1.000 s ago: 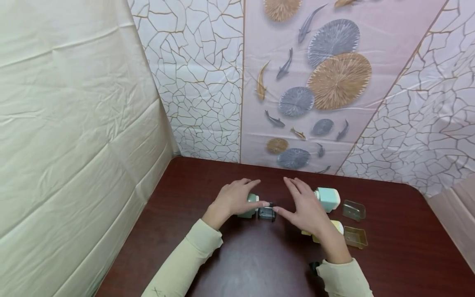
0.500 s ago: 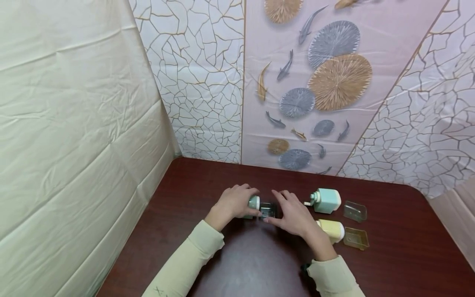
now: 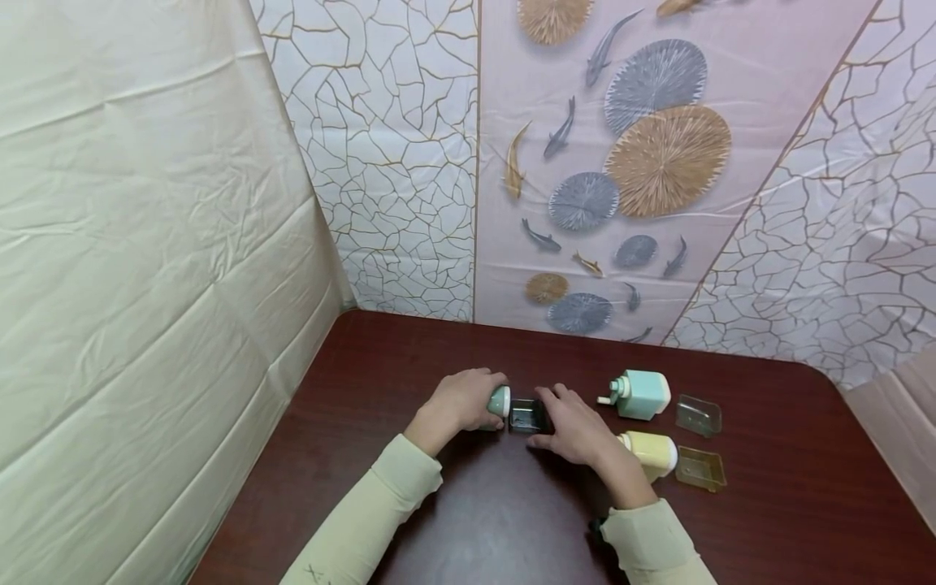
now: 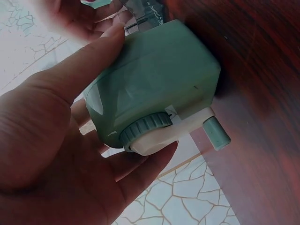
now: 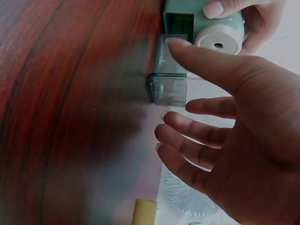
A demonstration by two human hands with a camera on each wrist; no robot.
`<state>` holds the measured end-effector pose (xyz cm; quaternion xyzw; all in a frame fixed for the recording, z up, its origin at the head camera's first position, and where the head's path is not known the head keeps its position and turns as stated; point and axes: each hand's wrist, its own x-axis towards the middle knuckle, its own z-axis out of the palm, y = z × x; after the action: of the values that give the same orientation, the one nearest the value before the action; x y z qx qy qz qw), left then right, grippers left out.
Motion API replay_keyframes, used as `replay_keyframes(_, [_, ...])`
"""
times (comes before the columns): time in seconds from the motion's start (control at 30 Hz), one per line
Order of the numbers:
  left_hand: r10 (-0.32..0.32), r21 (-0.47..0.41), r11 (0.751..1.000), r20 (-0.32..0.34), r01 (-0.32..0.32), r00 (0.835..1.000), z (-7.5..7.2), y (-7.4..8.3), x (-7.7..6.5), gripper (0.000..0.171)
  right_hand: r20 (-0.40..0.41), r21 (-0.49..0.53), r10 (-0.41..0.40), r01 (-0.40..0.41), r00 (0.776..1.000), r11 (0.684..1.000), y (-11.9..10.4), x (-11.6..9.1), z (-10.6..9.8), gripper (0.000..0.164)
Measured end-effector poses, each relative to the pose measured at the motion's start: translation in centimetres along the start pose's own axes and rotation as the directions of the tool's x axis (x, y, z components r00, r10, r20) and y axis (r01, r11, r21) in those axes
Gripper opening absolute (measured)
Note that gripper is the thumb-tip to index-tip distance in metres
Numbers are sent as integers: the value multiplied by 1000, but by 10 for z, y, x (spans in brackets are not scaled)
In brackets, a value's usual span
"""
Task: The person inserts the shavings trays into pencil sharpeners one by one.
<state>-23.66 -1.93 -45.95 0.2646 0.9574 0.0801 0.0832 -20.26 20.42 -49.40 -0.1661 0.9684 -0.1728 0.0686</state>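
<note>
My left hand (image 3: 461, 398) grips a green crank pencil sharpener (image 4: 159, 70), lying on its side on the table. Its thumb lies along one side and its fingers reach round the other; the cream crank (image 4: 173, 131) points away from my right hand. In the right wrist view, the white front with its pencil hole and a rectangular drawer opening (image 5: 183, 26) face right-hand work. Right beside that opening sits a clear grey shavings drawer (image 5: 168, 89). My right hand (image 3: 578, 426) is spread around the drawer's outer end, fingers loosely bent, its index fingertip at a corner.
To the right lie a mint pencil sharpener (image 3: 643, 395) and a yellow one (image 3: 652, 455), the latter partly behind my right forearm. Beside them are a clear drawer (image 3: 699, 414) and a yellowish drawer (image 3: 700, 469). A small black object (image 3: 595, 530) shows by my right cuff.
My left hand has drawn in around the green sharpener. The right hand has come left and down to the grey drawer, uncovering the mint and yellow sharpeners.
</note>
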Motion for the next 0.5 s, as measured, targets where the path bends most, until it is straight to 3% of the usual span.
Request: replay_keyframes(0.5, [24,-34,999,10,-24,1000,-1,-1,-1,61,-4,-40,26,-27,1000,999,-1,5,7,70])
